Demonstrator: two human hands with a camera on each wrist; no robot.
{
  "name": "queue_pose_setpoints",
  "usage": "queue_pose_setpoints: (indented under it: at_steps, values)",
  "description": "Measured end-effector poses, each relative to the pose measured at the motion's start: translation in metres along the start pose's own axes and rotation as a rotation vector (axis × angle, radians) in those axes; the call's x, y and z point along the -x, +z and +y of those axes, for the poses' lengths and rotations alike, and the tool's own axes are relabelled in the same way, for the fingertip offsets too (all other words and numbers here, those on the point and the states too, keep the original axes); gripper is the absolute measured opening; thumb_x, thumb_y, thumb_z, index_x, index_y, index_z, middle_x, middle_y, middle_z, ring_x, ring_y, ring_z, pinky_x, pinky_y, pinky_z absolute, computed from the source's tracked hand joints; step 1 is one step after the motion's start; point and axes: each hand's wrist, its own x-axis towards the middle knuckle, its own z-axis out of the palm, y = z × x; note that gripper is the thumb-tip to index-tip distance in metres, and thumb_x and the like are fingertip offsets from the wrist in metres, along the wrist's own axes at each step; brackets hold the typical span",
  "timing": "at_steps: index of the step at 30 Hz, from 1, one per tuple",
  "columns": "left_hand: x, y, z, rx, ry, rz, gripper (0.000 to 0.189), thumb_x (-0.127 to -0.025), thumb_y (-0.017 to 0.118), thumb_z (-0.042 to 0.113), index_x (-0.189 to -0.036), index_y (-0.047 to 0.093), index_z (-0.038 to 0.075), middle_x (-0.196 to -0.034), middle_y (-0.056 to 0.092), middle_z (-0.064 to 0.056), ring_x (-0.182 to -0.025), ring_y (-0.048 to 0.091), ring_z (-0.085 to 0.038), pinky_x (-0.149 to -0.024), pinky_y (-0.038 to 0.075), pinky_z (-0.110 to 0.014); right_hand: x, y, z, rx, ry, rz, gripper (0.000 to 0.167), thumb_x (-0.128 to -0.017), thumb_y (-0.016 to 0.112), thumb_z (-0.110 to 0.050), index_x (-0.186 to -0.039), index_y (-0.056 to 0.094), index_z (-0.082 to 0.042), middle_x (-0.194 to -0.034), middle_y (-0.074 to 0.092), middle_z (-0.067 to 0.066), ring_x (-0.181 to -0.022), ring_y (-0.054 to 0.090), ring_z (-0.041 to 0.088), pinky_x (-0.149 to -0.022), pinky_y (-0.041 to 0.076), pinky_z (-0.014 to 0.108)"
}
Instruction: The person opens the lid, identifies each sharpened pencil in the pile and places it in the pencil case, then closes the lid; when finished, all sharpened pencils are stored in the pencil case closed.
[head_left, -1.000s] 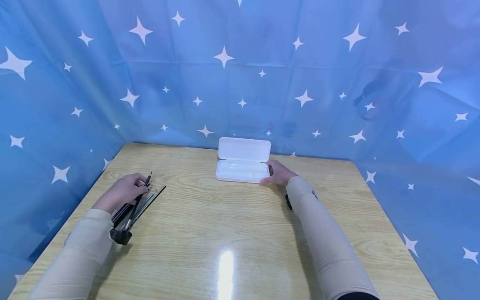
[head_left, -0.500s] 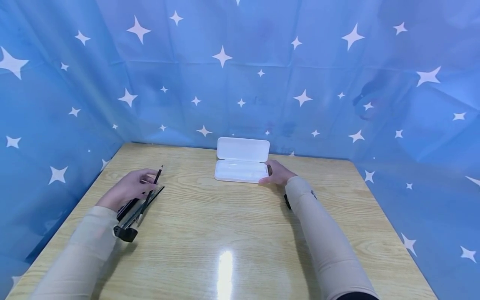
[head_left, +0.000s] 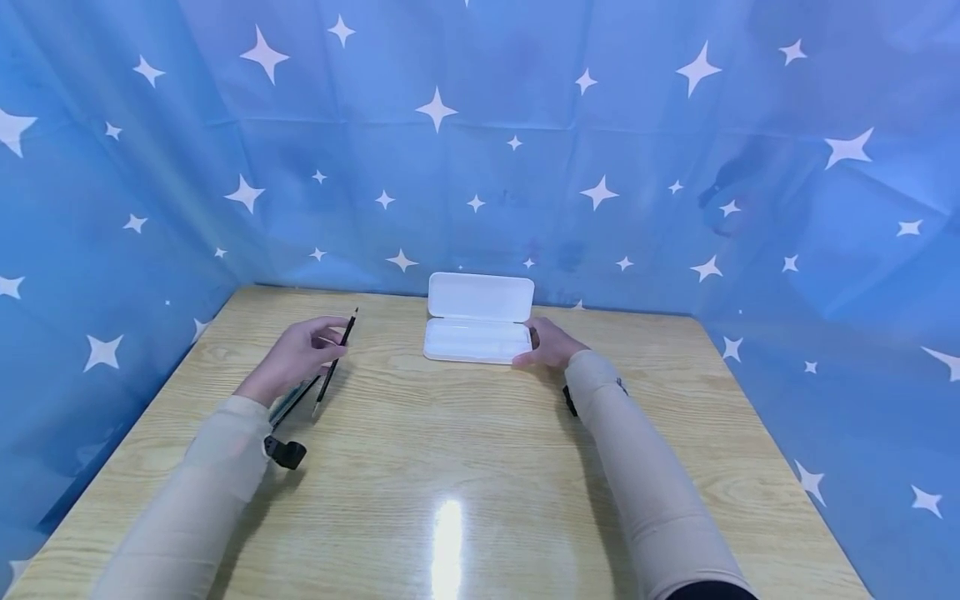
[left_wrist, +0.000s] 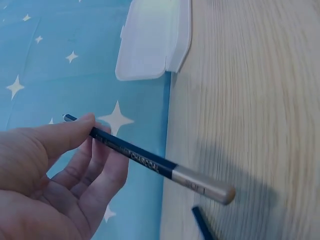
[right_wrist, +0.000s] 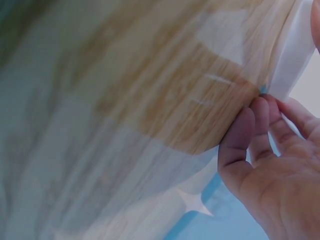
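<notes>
My left hand [head_left: 295, 360] pinches a dark blue pencil [left_wrist: 145, 159] between thumb and fingers, held tilted just above the table, its sharpened tip pointing away. In the left wrist view the pencil's silver end faces the camera. Below that hand and wrist lie more thin dark sticks [head_left: 297, 402], mostly hidden; their kind is hard to tell. A white pencil case [head_left: 477, 342] stands at the back of the table with its lid up, and no pencils show inside. At the case's right end, my right hand [head_left: 551, 343] grips it, thumb at the front edge and fingers behind.
The wood-grain table [head_left: 450, 450] has a bright light reflection near its front. A blue curtain [head_left: 495, 167] with white stars hangs close behind the case and along both sides. Black wrist cameras [head_left: 285, 452] sit on both wrists.
My left hand has lifted the pencil off the bundle and carried it right and away from me, toward the case. The right hand stays on the case.
</notes>
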Motion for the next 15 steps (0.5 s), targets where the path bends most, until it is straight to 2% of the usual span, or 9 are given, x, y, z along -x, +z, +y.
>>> queue_pose_setpoints:
  at_steps: [7,10,15]
  values:
    - [-0.018,0.018,0.010,0.025,0.066,0.036,0.052,-0.101,0.063,0.008,-0.151,0.047,0.007,-0.127,0.059,-0.022,-0.114,0.060,-0.035,-0.085,0.059,-0.045,0.000,-0.001,0.002,0.017,0.025,-0.004,0.063,-0.089,0.081,-0.036,-0.133,0.048,-0.004,-0.123,0.048,0.015,-0.106,0.046,0.029,-0.088,0.040,0.045]
    - [-0.026,0.026,0.014,0.046,0.081,0.047,0.052,-0.101,0.064,0.008,-0.150,0.049,0.009,-0.125,0.060,-0.021,-0.114,0.061,-0.033,-0.086,0.059,-0.044,-0.002,0.000,0.003,0.020,0.016,-0.003,0.061,-0.088,0.081,-0.035,-0.131,0.051,-0.004,-0.124,0.051,0.015,-0.108,0.047,0.029,-0.091,0.041,0.045]
    - [-0.040,0.038,0.019,0.074,0.146,0.064,0.050,-0.100,0.065,0.007,-0.148,0.052,0.008,-0.122,0.062,-0.020,-0.113,0.062,-0.032,-0.083,0.060,-0.040,-0.003,0.001,0.003,-0.002,-0.019,0.001,0.049,-0.087,0.083,-0.032,-0.119,0.058,-0.005,-0.116,0.056,0.013,-0.100,0.049,0.027,-0.087,0.042,0.043]
